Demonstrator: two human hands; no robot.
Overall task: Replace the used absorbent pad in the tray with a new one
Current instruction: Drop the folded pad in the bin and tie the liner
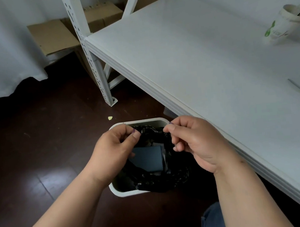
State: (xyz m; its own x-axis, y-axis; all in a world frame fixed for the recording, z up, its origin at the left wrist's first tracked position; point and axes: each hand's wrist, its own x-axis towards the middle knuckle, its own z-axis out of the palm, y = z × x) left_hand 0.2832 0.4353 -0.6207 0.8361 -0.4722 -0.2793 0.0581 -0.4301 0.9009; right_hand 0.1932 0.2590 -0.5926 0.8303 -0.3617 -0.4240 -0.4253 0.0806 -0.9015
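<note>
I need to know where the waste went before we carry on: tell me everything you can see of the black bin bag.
The black bin bag is thin, glossy, crinkled plastic lining a small white waste bin on the dark floor beside the white shelf. Its mouth is open and its rim slumps over the bin's near-right edge. The left hand and right hand each pinch its upper edge, pulling it apart. Inside lies a flat blue-grey sheet, with pale scraps around it.
</note>
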